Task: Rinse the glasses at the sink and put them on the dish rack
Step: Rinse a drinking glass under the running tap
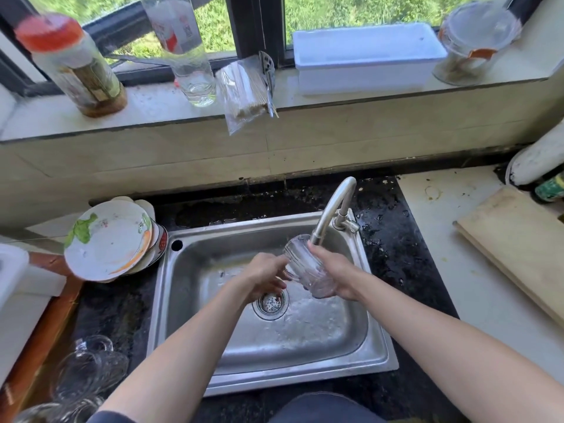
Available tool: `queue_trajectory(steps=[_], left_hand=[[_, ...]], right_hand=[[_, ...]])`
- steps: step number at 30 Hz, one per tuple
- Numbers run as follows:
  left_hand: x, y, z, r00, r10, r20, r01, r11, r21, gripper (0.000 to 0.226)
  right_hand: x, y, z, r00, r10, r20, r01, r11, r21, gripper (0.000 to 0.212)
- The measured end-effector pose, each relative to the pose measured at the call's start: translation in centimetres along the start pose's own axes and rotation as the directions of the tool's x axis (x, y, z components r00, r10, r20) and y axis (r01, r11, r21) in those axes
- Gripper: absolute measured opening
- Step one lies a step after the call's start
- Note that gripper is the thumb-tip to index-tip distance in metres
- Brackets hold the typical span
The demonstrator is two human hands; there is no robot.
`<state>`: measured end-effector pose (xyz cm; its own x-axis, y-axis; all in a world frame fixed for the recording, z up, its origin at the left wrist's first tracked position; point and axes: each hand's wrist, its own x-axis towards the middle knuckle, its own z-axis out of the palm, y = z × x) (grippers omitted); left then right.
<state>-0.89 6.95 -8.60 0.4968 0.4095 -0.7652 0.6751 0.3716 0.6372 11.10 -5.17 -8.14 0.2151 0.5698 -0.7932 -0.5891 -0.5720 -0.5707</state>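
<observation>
Glass (302, 265) under tap (332, 209) likely slippery, brittle (ribbed wall helps grip): right hand (335, 274) fingers wrap its body, left hand (262, 273) fingers loosely touch its side

Your right hand (335, 277) is gripping a glass (305, 270) that is looking clear, ribbed and wet-glossy between your fingers. Just above your fingertips the faucet (332, 206) is showing satin metal. Beneath your fingers the sink (189, 300) is gleaming as brushed steel. Off to their right the speckled dark stone counter (387, 239) is shining wet, and the wooden board (518, 239) is looking matt.
</observation>
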Motion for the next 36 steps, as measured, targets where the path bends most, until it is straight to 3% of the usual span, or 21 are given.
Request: queue_trajectory(steps=[3,5,8,10,12,13,15,18,21,23,25,27,29,31,34,35,36], left_hand=[[0.0,0.1,-0.1,0.978,0.193,-0.077,-0.185,0.977,0.104,0.013],[0.0,0.6,-0.1,0.970,0.244,-0.006,-0.243,0.969,0.043,0.014],[0.1,0.6,0.1,0.966,0.259,0.015,-0.256,0.960,-0.111,0.016],[0.1,0.1,0.4,0.956,0.288,-0.049,-0.292,0.945,-0.149,0.019],[-0.1,-0.3,0.6,0.938,0.345,-0.046,-0.348,0.931,-0.109,0.019],[-0.4,-0.4,0.7,0.926,0.378,-0.010,-0.378,0.923,-0.069,0.019],[-0.8,-0.8,0.8,0.905,0.422,0.050,-0.423,0.906,0.005,0.019],[-0.9,-1.1,0.9,0.890,0.451,0.068,-0.452,0.892,0.003,0.014],[-0.9,-1.0,0.3,0.906,0.420,0.041,-0.418,0.907,-0.049,0.011],[-1.0,-0.5,0.0,0.926,0.369,0.076,-0.363,0.928,-0.090,0.014],[-1.0,0.1,0.4,0.941,0.312,0.131,-0.311,0.950,-0.031,0.020],[-0.5,0.6,1.4,0.968,0.242,0.073,-0.243,0.970,0.012,0.034],[0.1,1.2,2.2,0.986,0.167,-0.023,-0.168,0.985,-0.036,0.048],[0.4,1.4,2.5,0.987,0.160,0.014,-0.159,0.987,-0.032,0.044],[0.3,1.1,3.1,0.989,0.123,0.086,-0.127,0.991,0.051,0.031],[0.3,1.2,3.4,0.994,0.101,0.038,-0.101,0.995,0.011,0.033],[0.4,1.2,3.7,0.995,0.093,-0.027,-0.095,0.994,-0.049,0.037]], right_hand=[[-0.7,-1.0,-0.4,0.999,0.000,0.037,0.002,0.997,-0.071,0.037],[-0.7,-1.7,-0.7,0.999,0.012,0.049,-0.007,0.993,-0.115,0.039],[-0.2,-1.8,-0.9,0.986,-0.070,-0.154,0.048,0.989,-0.141,0.035],[0.1,-1.0,-1.0,0.916,-0.289,-0.278,0.166,0.904,-0.394,0.027],[0.2,-0.1,-0.9,0.893,-0.414,-0.177,0.228,0.755,-0.615,0.029],[0.0,-0.1,-0.9,0.921,-0.369,-0.124,0.216,0.750,-0.626,0.035],[-0.3,-0.8,-1.0,0.982,-0.166,-0.091,0.086,0.819,-0.567,0.049],[0.1,-1.2,-2.1,0.997,0.083,0.008,-0.074,0.929,-0.363,0.066],[-0.2,-0.1,-3.0,0.980,0.082,0.181,-0.058,0.989,-0.136,0.054],[-0.7,0.4,-2.7,0.980,-0.013,0.199,0.043,0.988,-0.146,0.048],[-1.4,0.4,-1.8,0.970,-0.181,0.160,0.229,0.897,-0.378,0.038],[-1.5,0.5,-1.2,0.943,-0.305,0.134,0.324,0.742,-0.587,0.049],[-1.4,0.7,-1.2,0.921,-0.381,0.084,0.319,0.612,-0.723,0.071],[-1.6,0.8,-2.0,0.885,-0.461,0.060,0.286,0.440,-0.851,0.089],[-2.0,0.8,-2.9,0.846,-0.506,0.171,0.263,0.116,-0.958,0.092],[-2.2,0.8,-3.0,0.844,-0.500,0.193,0.267,0.080,-0.960,0.093],[-2.3,0.8,-3.0,0.843,-0.507,0.179,0.282,0.134,-0.950,0.092]])
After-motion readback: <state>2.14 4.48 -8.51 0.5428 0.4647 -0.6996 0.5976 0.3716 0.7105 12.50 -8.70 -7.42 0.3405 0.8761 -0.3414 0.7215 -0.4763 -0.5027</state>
